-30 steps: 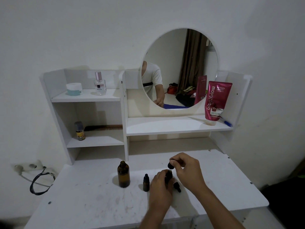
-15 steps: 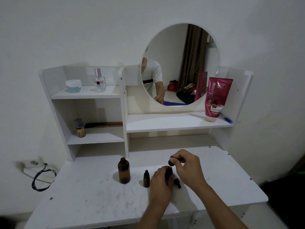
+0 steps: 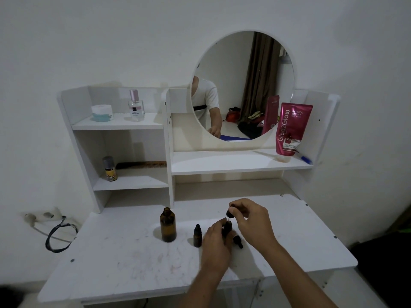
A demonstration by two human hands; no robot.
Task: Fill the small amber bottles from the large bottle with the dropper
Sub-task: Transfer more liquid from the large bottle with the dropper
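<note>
Fingers (image 3: pixel 231 211) unmoved, dropper (image 3: pixel 229 214) still over bottle (image 3: pixel 227 228)

tabletop (image 3: pixel 124 258) bare on left and near edge, wide room for a hand; large amber bottle (image 3: pixel 168 227) and capped small bottle (image 3: pixel 197 236) stand mid-tabletop, loose cap (image 3: pixel 238 241) just right; shelf unit (image 3: pixel 169 152) blocks far side

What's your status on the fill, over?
Right hand pinches dropper over small bottle, held by left hand. Large bottle uncapped, clear. Nothing blocking.
</note>
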